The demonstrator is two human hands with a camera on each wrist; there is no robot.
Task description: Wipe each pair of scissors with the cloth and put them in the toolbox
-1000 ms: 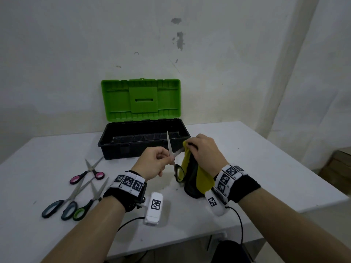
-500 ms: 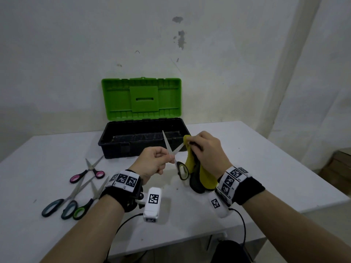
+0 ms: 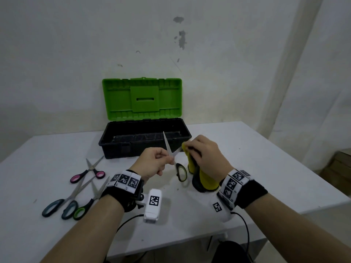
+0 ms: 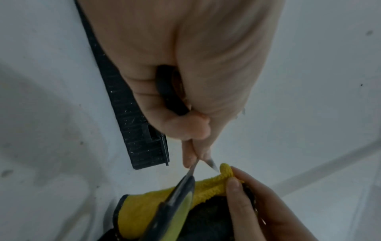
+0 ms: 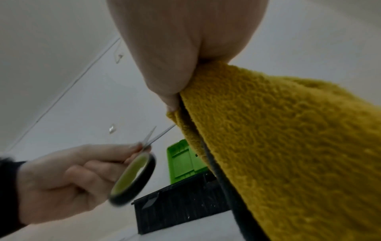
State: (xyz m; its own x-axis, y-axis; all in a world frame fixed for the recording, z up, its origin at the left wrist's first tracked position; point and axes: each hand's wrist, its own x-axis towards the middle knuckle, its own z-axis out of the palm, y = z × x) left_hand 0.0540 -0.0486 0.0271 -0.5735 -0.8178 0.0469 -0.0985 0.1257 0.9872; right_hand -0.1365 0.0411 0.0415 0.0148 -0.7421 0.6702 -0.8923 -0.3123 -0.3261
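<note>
My left hand (image 3: pixel 157 160) grips a pair of scissors (image 3: pixel 173 157) with black and lime-green handles; its blades are spread apart. One handle loop (image 4: pixel 168 91) lies inside the curled fingers, the other loop (image 3: pixel 181 172) hangs below. My right hand (image 3: pixel 206 155) pinches a yellow cloth (image 3: pixel 206 180) with a dark edge. The cloth's top fold (image 4: pixel 225 170) touches the tip of the lower blade. The upper blade (image 3: pixel 167 142) points up, bare. The black toolbox (image 3: pixel 117 143) stands open just behind both hands, its green lid (image 3: pixel 142 98) upright.
Three more pairs of scissors lie on the white table (image 3: pixel 266 168) at the left: pink-handled (image 3: pixel 88 172), grey-blue-handled (image 3: pixel 62 203) and green-handled (image 3: pixel 89 203). A wall stands right behind the toolbox. The table's right edge falls off near a brown box (image 3: pixel 340 164).
The scissors have tilted and their blades have spread wider. My right hand with the cloth has slid out along the lower blade to its tip, rising a little.
</note>
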